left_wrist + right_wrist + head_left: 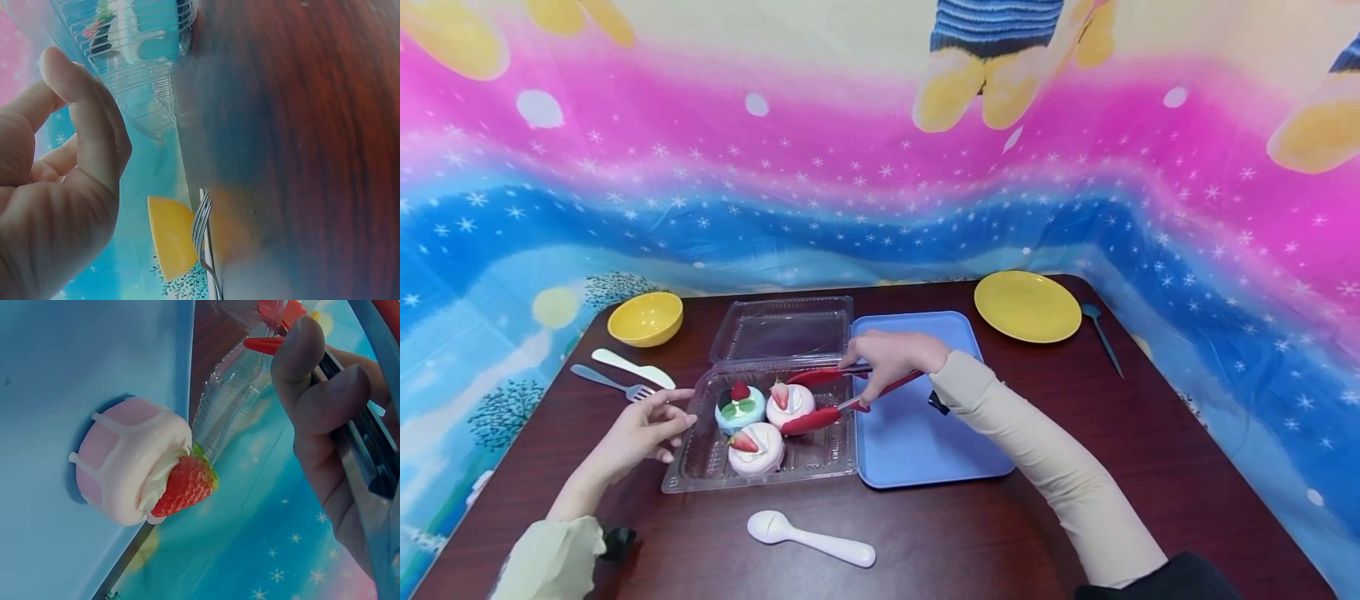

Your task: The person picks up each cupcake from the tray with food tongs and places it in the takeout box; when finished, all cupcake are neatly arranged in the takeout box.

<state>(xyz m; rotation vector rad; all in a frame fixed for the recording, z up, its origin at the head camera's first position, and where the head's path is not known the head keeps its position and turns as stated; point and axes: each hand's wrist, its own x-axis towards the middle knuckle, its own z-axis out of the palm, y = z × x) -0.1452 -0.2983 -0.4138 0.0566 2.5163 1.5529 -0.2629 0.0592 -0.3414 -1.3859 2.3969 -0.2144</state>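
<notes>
My right hand holds red-tipped tongs, whose spread tips stand on both sides of a pink cupcake with a strawberry. That cupcake is in a clear plastic box, beside a blue cupcake with a red berry and another pink cupcake. In the right wrist view a pink strawberry cupcake sits on the blue tray; the head view hides it. My left hand, fingers loosely bent and holding nothing, is at the box's left rim; I cannot tell whether it touches.
The box's lid lies open behind it. A yellow bowl, white knife and fork are on the left. A white spoon lies in front. A yellow plate and dark spoon stand at the back right.
</notes>
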